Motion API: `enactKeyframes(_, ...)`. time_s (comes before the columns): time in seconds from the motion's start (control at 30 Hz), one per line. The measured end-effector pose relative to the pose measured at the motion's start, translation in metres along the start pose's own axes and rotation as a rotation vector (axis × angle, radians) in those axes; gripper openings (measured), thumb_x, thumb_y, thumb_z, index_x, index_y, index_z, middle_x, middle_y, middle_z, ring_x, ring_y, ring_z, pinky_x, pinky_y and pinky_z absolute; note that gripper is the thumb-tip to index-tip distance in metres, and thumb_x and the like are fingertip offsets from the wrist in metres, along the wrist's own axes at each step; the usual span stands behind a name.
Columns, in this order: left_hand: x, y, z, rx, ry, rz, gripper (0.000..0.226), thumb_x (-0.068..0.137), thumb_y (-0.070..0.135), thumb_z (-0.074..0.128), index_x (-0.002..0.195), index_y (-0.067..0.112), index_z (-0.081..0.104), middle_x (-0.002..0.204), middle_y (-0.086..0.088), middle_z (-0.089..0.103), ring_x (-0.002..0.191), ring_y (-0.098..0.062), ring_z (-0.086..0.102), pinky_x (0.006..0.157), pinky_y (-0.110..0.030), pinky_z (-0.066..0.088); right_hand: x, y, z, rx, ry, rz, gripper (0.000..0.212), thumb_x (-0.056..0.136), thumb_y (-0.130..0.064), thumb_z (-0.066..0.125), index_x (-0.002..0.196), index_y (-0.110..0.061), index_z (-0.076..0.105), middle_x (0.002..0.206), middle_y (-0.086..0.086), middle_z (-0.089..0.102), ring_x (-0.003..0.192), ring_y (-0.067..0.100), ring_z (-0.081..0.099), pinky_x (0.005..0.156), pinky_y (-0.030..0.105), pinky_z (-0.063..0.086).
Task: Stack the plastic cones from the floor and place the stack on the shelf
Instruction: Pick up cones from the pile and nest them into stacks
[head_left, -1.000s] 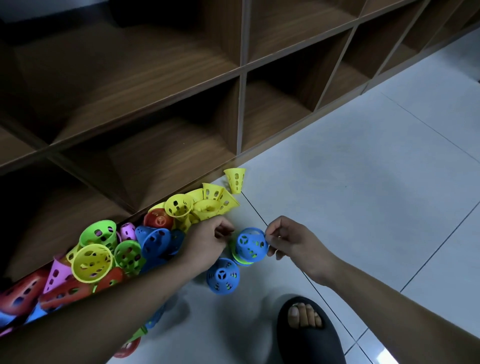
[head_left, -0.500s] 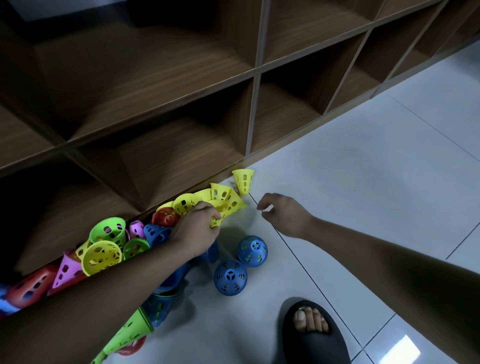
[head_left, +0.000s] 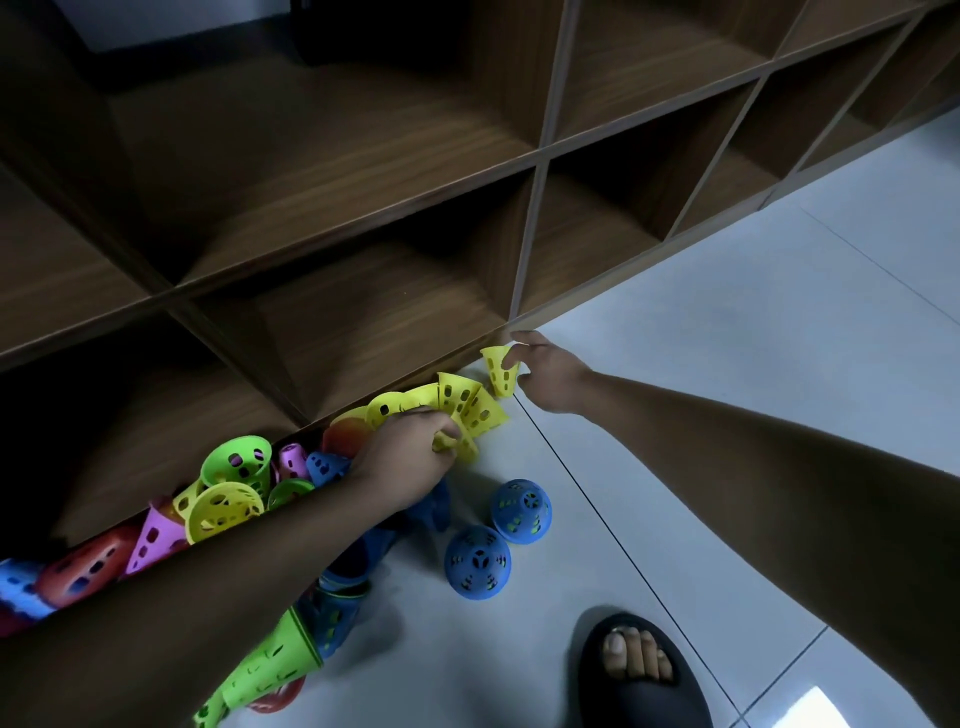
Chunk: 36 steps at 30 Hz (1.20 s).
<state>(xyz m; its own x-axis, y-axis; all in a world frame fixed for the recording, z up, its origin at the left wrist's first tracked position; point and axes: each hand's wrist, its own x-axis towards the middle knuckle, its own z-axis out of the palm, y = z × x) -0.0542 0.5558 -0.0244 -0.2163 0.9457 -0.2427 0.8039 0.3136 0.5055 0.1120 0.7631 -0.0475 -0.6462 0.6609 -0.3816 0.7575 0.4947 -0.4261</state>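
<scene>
cone pile (head_left: 228, 499) partly covered by left forearm (head_left: 234, 571); blue cones (head_left: 343, 618) beneath seen only in part. left hand (head_left: 410, 457) fingertips buried among yellow cones (head_left: 457, 400), exact cone gripped not discernible. small yellow cone (head_left: 500, 370) partly masked by pinching right hand (head_left: 550, 374). green cone stack (head_left: 260, 670) and sandal (head_left: 639, 686) cut by bottom edge. shelf (head_left: 311, 130) depths lost in dark.

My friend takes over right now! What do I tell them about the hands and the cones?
Left hand grips yellow cones in the pile by the shelf.
Right hand pinches a lone yellow cone near the shelf's foot.
Two blue cones sit apart on the floor.
Done: no stack on the shelf yet.
Left: stack the cones, shelve the stack.
</scene>
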Motion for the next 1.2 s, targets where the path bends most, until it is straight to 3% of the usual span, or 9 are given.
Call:
enactKeyframes(0.13,-0.005,0.013,-0.018,-0.127,0.056,-0.018,0.007,0.095,0.031,0.073,0.101,0.034,0.078,0.085,0.006,0.076,0.064,-0.01,0.066,0.059,-0.027,0.053,0.013,0.001,0.008,0.003,-0.062,0.053,0.034,0.096,-0.017,0.061,0.126,-0.032,0.064,0.164,-0.01,0.026,0.129,0.024,0.055,0.099,0.03,0.049)
enactKeyframes(0.27,-0.007,0.023,-0.035,-0.338,0.158,-0.027,0.007,0.095,0.032,0.077,0.1,0.037,0.076,0.096,0.015,0.076,0.09,-0.004,0.071,0.08,-0.028,0.057,0.008,0.01,0.018,0.019,-0.014,0.079,0.035,0.095,-0.01,0.057,0.12,-0.033,0.067,0.134,-0.009,0.043,0.117,0.026,0.06,0.091,0.033,0.053)
enactKeyframes(0.4,-0.009,0.036,-0.04,-0.59,0.186,-0.036,0.013,0.1,0.022,0.072,0.104,0.035,0.074,0.093,0.012,0.078,0.072,-0.008,0.073,0.072,-0.026,0.054,-0.019,0.017,0.023,0.108,0.168,0.128,0.03,0.096,-0.01,0.059,0.118,-0.025,0.074,0.119,0.001,0.062,0.105,0.026,0.063,0.079,0.028,0.047)
enactKeyframes(0.57,-0.016,0.056,-0.033,-0.712,0.108,-0.034,0.017,0.106,0.02,0.064,0.117,0.033,0.064,0.081,0.012,0.075,0.075,-0.011,0.068,0.078,-0.032,0.053,-0.073,0.024,0.014,0.486,0.411,0.234,0.015,0.094,-0.012,0.068,0.094,-0.024,0.077,0.091,-0.009,0.073,0.08,0.012,0.068,0.061,0.015,0.045)
enactKeyframes(0.73,-0.018,0.065,-0.008,-0.771,-0.021,-0.078,0.012,0.107,0.018,0.06,0.107,0.027,0.068,0.085,0.009,0.074,0.074,-0.008,0.063,0.081,-0.03,0.054,-0.131,0.024,-0.009,1.137,0.53,0.352,0.01,0.094,-0.005,0.071,0.102,-0.011,0.07,0.089,0.006,0.077,0.075,0.017,0.068,0.068,0.029,0.048)
enactKeyframes(0.83,-0.018,0.067,0.006,-0.798,-0.061,-0.145,0.018,0.109,0.016,0.057,0.098,0.021,0.071,0.081,0.013,0.072,0.067,-0.001,0.061,0.063,-0.016,0.047,-0.16,0.023,-0.016,1.449,0.482,0.4,0.024,0.098,-0.009,0.07,0.121,-0.012,0.064,0.095,0.01,0.075,0.081,0.021,0.069,0.074,0.033,0.047)
enactKeyframes(0.93,-0.021,0.063,0.021,-0.72,-0.113,-0.209,0.021,0.108,0.016,0.057,0.096,0.023,0.072,0.067,0.012,0.066,0.055,0.0,0.054,0.06,-0.024,0.042,-0.183,0.018,-0.012,1.623,0.31,0.348,0.025,0.102,-0.01,0.063,0.127,-0.007,0.063,0.096,0.008,0.071,0.079,0.017,0.065,0.077,0.032,0.044)
enactKeyframes(1.07,-0.021,0.057,0.032,-0.585,-0.095,-0.287,0.021,0.105,0.015,0.055,0.095,0.026,0.071,0.063,0.007,0.066,0.054,-0.005,0.055,0.062,-0.028,0.045,-0.207,0.006,0.002,1.675,0.093,0.24,0.019,0.103,-0.008,0.056,0.116,-0.007,0.07,0.093,0.006,0.067,0.077,0.015,0.058,0.073,0.03,0.042)
enactKeyframes(1.2,-0.024,0.058,0.031,-0.46,-0.059,-0.245,0.021,0.103,0.012,0.056,0.093,0.025,0.068,0.072,0.009,0.071,0.062,-0.005,0.066,0.062,-0.025,0.048,-0.216,0.002,0.019,1.556,0.018,0.195,0.021,0.106,-0.007,0.053,0.109,-0.009,0.073,0.093,0.01,0.065,0.08,0.019,0.056,0.073,0.033,0.041)
